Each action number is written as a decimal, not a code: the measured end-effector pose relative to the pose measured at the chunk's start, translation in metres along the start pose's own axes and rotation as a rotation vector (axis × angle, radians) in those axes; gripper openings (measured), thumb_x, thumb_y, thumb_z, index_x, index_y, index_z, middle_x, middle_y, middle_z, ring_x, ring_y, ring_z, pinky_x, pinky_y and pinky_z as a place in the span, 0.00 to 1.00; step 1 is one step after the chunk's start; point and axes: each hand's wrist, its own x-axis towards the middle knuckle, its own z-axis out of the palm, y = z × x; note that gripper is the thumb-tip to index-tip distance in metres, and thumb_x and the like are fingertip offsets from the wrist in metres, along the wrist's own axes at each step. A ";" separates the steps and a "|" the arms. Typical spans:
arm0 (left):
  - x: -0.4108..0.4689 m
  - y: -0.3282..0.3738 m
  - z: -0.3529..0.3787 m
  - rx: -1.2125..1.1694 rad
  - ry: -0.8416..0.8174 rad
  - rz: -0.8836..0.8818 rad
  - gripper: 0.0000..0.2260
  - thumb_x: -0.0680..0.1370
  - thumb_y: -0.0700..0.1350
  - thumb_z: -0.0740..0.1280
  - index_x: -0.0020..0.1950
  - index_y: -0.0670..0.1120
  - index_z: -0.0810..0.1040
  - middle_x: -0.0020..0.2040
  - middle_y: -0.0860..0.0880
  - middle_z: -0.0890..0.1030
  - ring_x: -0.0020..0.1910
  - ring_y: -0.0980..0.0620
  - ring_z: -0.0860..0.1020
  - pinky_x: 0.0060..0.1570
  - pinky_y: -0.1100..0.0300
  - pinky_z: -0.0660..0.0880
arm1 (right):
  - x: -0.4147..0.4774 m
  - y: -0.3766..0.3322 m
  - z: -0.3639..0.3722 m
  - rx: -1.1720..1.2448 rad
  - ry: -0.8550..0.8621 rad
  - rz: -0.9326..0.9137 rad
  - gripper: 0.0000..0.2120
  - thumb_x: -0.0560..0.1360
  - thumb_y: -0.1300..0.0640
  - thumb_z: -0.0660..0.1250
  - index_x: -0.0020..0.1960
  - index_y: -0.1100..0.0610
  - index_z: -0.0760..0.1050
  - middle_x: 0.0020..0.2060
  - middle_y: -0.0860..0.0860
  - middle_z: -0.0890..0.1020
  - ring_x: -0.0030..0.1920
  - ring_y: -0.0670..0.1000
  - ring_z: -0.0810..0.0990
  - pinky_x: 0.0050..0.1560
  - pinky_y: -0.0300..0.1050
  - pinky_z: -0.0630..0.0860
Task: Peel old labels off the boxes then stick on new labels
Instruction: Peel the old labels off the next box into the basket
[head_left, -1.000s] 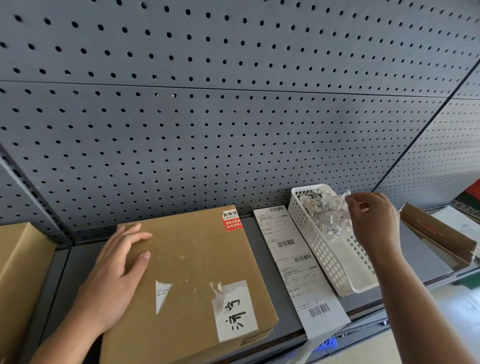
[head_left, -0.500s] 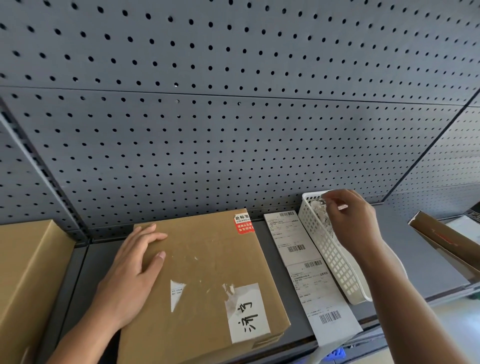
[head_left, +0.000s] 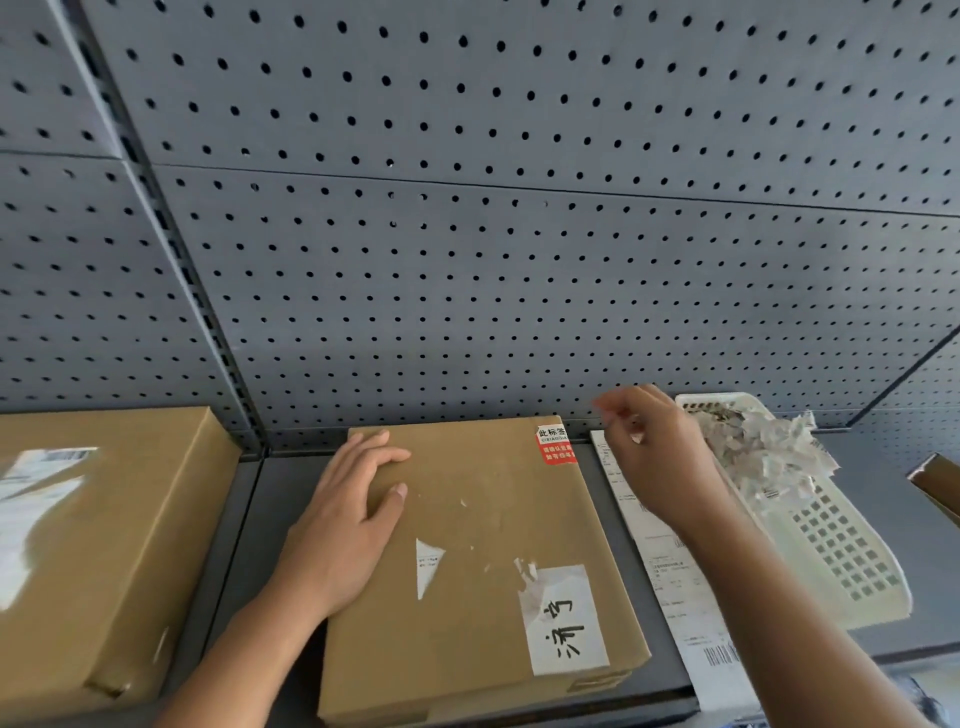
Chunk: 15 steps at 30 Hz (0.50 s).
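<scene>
A brown cardboard box lies flat on the grey shelf. It carries a red sticker at its far right corner, a white handwritten label near the front, and a torn label remnant with small paper flecks. My left hand rests flat on the box's left part, fingers straight. My right hand hovers blurred above the gap between the box and the white basket, fingers loosely spread, nothing visible in them. A strip of new barcode labels lies between box and basket, partly under my right arm.
The basket holds a heap of torn label scraps. A second cardboard box with a shiny label sits to the left. The corner of another box shows at the right edge. A grey pegboard wall backs the shelf.
My right hand has left the basket and moved left toward the box; the scrap it held is gone from its fingers. The view has swung left. My left hand stays put.
</scene>
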 end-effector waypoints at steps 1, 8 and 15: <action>0.000 0.001 -0.001 0.001 -0.001 -0.003 0.12 0.83 0.57 0.58 0.66 0.68 0.68 0.76 0.72 0.57 0.76 0.73 0.45 0.74 0.46 0.59 | -0.001 -0.004 0.005 0.008 -0.014 -0.024 0.08 0.78 0.63 0.66 0.52 0.56 0.82 0.47 0.45 0.80 0.46 0.46 0.77 0.48 0.34 0.72; -0.001 0.003 -0.002 0.016 -0.027 -0.035 0.13 0.83 0.58 0.57 0.67 0.68 0.67 0.76 0.74 0.55 0.75 0.73 0.44 0.74 0.41 0.61 | -0.010 -0.027 0.034 0.088 -0.139 -0.061 0.07 0.79 0.61 0.66 0.53 0.52 0.81 0.48 0.44 0.80 0.49 0.47 0.79 0.48 0.35 0.74; -0.002 0.005 -0.003 0.012 -0.029 -0.055 0.13 0.83 0.56 0.58 0.67 0.66 0.68 0.76 0.74 0.55 0.75 0.74 0.43 0.71 0.38 0.63 | -0.027 -0.046 0.061 0.090 -0.257 -0.122 0.10 0.76 0.64 0.67 0.51 0.50 0.81 0.46 0.38 0.78 0.47 0.41 0.76 0.44 0.31 0.70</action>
